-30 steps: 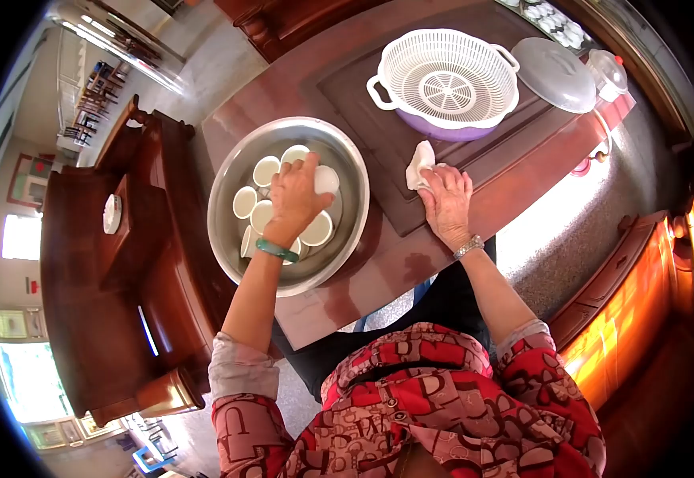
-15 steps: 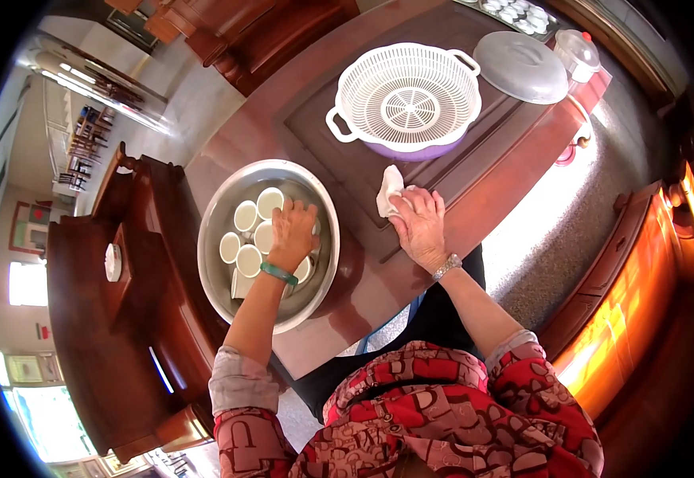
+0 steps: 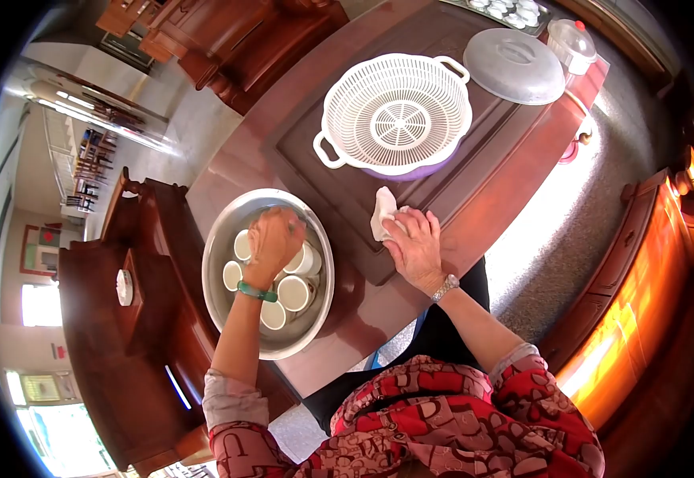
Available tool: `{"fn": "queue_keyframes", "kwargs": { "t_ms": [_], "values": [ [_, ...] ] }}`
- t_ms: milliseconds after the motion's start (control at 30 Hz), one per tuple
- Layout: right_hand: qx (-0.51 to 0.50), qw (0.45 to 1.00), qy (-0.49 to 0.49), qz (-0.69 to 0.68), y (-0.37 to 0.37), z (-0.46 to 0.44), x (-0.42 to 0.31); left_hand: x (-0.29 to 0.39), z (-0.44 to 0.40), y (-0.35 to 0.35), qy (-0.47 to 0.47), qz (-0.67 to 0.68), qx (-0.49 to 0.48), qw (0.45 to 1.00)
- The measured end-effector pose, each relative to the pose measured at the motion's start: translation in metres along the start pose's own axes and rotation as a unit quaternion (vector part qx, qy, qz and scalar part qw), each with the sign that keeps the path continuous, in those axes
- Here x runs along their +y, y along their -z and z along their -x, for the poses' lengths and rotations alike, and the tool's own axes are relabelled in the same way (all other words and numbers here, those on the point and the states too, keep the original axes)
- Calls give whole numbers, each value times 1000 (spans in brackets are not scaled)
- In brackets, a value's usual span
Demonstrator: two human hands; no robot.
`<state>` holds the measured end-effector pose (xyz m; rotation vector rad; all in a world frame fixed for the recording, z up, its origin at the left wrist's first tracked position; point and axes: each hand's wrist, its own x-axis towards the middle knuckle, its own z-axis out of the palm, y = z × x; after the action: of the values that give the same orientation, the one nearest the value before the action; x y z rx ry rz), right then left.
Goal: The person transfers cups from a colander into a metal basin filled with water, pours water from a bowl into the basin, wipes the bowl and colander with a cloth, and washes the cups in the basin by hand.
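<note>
My left hand, with a green bangle at its wrist, is over a round metal basin. Its fingers curl down, and what they hold, if anything, is hidden. Several white cups stand or lean in the basin below and around the hand. My right hand, wearing a metal watch, is closed on a crumpled white cloth at the edge of the dark table panel. Beyond the cloth, a white slotted colander with two handles sits in a purple bowl.
A grey metal lid and a clear jar with a red knob are at the table's far right. Behind them lies a tray of white items. Wooden benches flank the table.
The view has shifted, so the colander and lid appear further left. My left hand has moved toward the basin's far side, uncovering cups nearer me. My right hand keeps the cloth.
</note>
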<state>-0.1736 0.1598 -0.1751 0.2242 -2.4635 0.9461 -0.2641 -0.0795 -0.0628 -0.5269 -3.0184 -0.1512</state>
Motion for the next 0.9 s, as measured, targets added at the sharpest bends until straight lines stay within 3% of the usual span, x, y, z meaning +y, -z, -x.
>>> {"fn": "queue_keyframes", "kwargs": {
  "t_ms": [33, 100, 133, 233, 367, 567, 633, 767, 833, 900],
  "values": [
    [-4, 1000, -2, 0, -1, 0, 1, 6, -10, 1, -1, 0, 0, 1000],
    [-7, 1000, -3, 2, -2, 0, 2, 21, -33, 1, 107, 57, 4, 993],
    [-12, 1000, -5, 0, -1, 0, 2, 26, -44, -4, 120, 58, 47, 990],
    [-20, 1000, -7, -1, -1, 1, 3, 35, -73, -19, 189, 91, 53, 976],
    [-33, 999, -15, -2, -1, -1, 4, 43, -100, -24, 261, 152, -8, 953],
    [-32, 999, -14, -6, -2, 2, 6, 34, -121, -44, 269, 240, -32, 932],
    [-23, 999, -21, -8, -3, 1, 5, 26, -123, -48, 320, 347, -95, 877],
    [-29, 999, -26, -14, -3, 2, 6, 20, -126, -58, 275, 337, -61, 898],
    [-23, 999, -19, -23, -2, 2, 7, 19, -131, -51, 222, 217, 3, 951],
    [-26, 999, -19, -19, -2, 2, 7, 22, -135, -37, 220, 233, 26, 947]
  ]
}}
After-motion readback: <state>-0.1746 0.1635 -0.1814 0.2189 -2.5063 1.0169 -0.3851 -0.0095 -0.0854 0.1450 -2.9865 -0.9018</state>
